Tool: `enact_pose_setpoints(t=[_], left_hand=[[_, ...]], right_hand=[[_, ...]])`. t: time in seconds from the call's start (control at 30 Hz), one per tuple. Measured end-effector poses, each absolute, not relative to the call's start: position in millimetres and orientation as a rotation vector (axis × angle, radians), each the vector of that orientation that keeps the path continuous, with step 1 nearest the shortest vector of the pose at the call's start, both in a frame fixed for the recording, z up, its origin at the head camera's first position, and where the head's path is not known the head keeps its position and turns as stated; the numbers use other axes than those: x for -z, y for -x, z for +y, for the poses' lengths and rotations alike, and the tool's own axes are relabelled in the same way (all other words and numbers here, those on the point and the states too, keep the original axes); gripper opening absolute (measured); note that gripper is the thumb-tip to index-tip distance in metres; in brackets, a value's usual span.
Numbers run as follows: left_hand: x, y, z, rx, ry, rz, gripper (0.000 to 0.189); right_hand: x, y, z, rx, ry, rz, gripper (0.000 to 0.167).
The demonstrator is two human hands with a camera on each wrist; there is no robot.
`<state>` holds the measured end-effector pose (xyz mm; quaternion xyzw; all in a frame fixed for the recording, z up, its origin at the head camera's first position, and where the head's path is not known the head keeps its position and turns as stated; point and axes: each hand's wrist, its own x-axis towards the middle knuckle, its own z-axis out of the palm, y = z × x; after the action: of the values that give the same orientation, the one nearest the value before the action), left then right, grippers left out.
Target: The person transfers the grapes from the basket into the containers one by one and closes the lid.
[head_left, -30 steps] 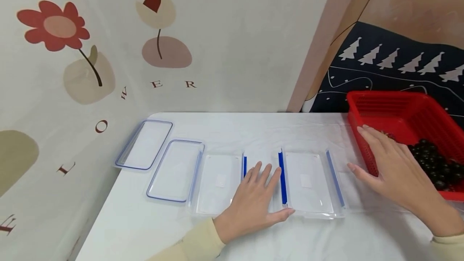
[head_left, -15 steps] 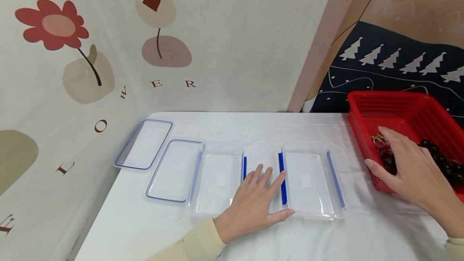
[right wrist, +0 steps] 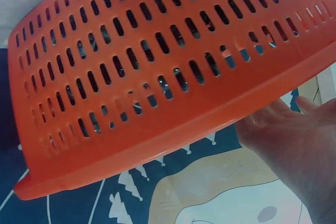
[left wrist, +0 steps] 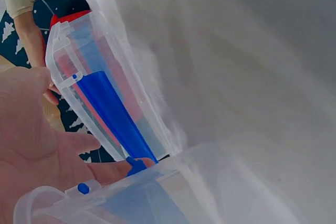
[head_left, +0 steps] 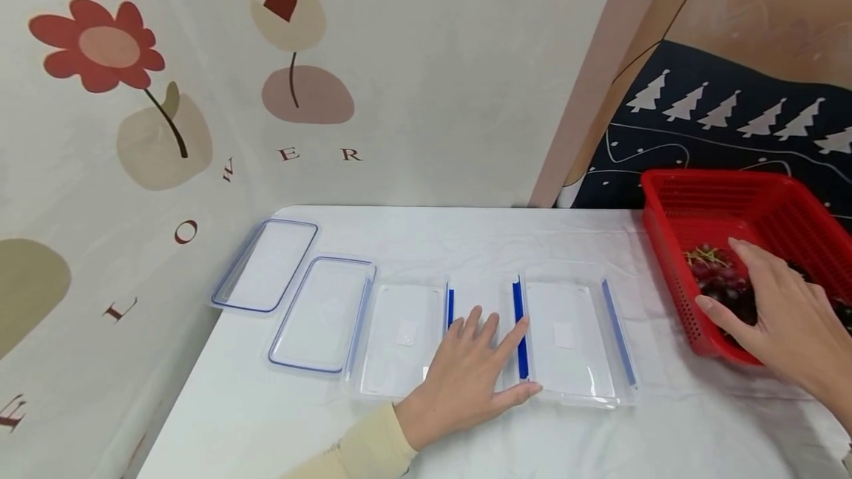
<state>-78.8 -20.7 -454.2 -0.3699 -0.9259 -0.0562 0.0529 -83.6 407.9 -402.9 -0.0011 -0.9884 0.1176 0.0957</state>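
Observation:
My left hand (head_left: 459,375) is spread, fingers extended, between two clear plastic food containers with blue latch flaps. Its thumb reaches the near corner of the right container (head_left: 566,316), and part of the hand covers the near right corner of the left container (head_left: 393,338). In the left wrist view, a fingertip lies beside a blue flap (left wrist: 118,114). My right hand (head_left: 792,324) hovers over the red basket (head_left: 672,294), thumb apart from loosely bent fingers, nothing visibly held. Red grapes (head_left: 712,265) with green stems lie under it inside, beside darker grapes (head_left: 728,301), partly hidden.
Two clear lids with blue seals lie to the left: the nearer lid (head_left: 322,316) beside the left container, the farther lid (head_left: 266,265) at the table's corner. A printed cloth (head_left: 426,94) hangs behind the white table (head_left: 413,235).
My right hand has moved right, from the basket's left edge to over its inside, uncovering the red grapes. My left hand has hardly moved; its fingers have shifted slightly.

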Motion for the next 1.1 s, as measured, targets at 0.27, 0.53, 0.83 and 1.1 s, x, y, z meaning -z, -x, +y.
enact_pose_setpoints(t=[0.27,0.53,0.83,1.1], left_hand=[[458,79,-20,0.134,1.121,-2.783,0.085],[458,78,-18,0.105,1.122,-2.803,0.083],[458,80,-18,0.104,1.106,-2.793,0.081],[457,80,-18,0.098,1.102,-2.805,0.080]], right_hand=[[410,81,418,-0.358,0.051,-2.904,0.106],[419,74,432,-0.408,0.082,-2.816,0.102],[428,72,444,-0.401,0.155,-2.814,0.108],[437,70,454,-0.466,0.168,-2.741,0.103]])
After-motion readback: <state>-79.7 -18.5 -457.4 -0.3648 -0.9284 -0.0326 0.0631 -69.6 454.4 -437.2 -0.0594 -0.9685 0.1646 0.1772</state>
